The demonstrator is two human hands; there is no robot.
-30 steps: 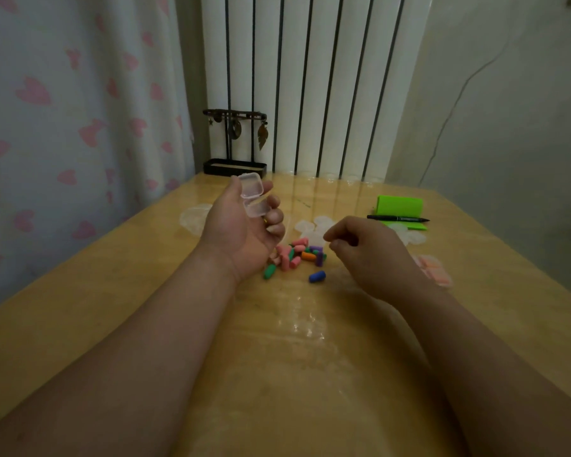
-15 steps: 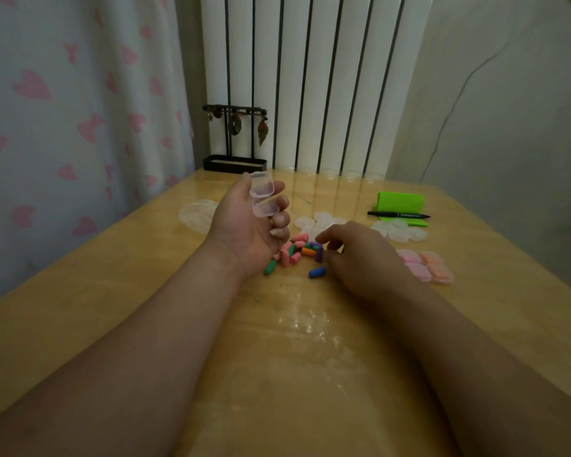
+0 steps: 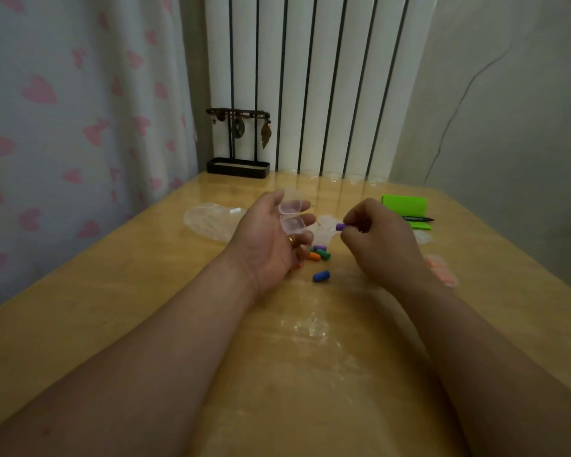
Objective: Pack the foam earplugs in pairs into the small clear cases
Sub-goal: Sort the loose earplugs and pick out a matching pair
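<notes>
My left hand [image 3: 271,240] is palm up and holds a small clear case [image 3: 290,216] with its lid hinged open, cradled on the fingers. My right hand [image 3: 376,240] pinches a purple earplug [image 3: 341,226] just right of the case, a short gap apart. On the table under and between the hands lies a small pile of coloured earplugs [image 3: 318,253], partly hidden by my left fingers. A blue earplug [image 3: 321,276] lies alone nearer to me. Several empty clear cases [image 3: 325,225] lie behind the pile.
Filled cases with pink earplugs [image 3: 442,270] lie right of my right wrist. A green pad [image 3: 404,206] with a black pen [image 3: 419,220] is at the far right. A clear plastic bag [image 3: 210,221] lies far left. A black jewellery stand [image 3: 238,143] stands at the table's back edge.
My right hand has picked a purple earplug from the pile and lifted it towards the open case. My left hand holds the case as before.
</notes>
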